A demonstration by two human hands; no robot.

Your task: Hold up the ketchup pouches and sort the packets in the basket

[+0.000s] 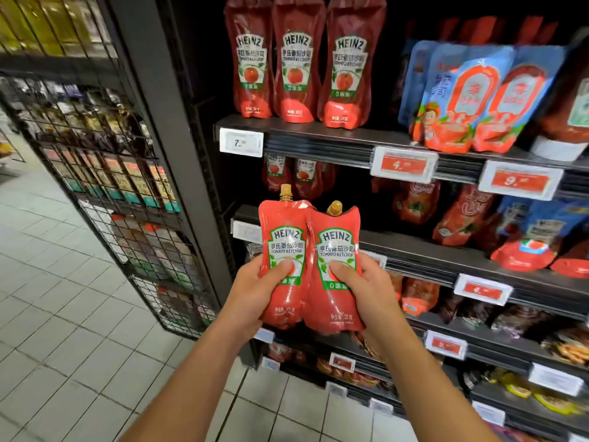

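From the head view, two red Heinz ketchup pouches are held up side by side in front of a supermarket shelf, their inner edges touching. The left hand (255, 283) grips the left pouch (282, 250) from its outer side, thumb pressed flat over the lower part of the green-framed label, the other fingers wrapped out of sight behind it. The right hand (366, 291) holds the right pouch (336, 266) the same way, thumb across the label and the remaining fingers curled behind. Both pouches stand upright with their spouts up; the left one has a tan spout (286, 190), the right a rounded amber cap (334, 208) that sits slightly lower. Above them, on an upper shelf (318, 140), three matching Heinz pouches (301, 59) stand in a row, spouts down, over a white price tag (241, 142). To their right stand blue and red pouches (471, 97) above red price tags (403, 164). Further red packs fill the lower shelves. On the left a black wire rack (105, 193) holds small packets, and pale floor tiles (63, 330) run beneath both forearms.
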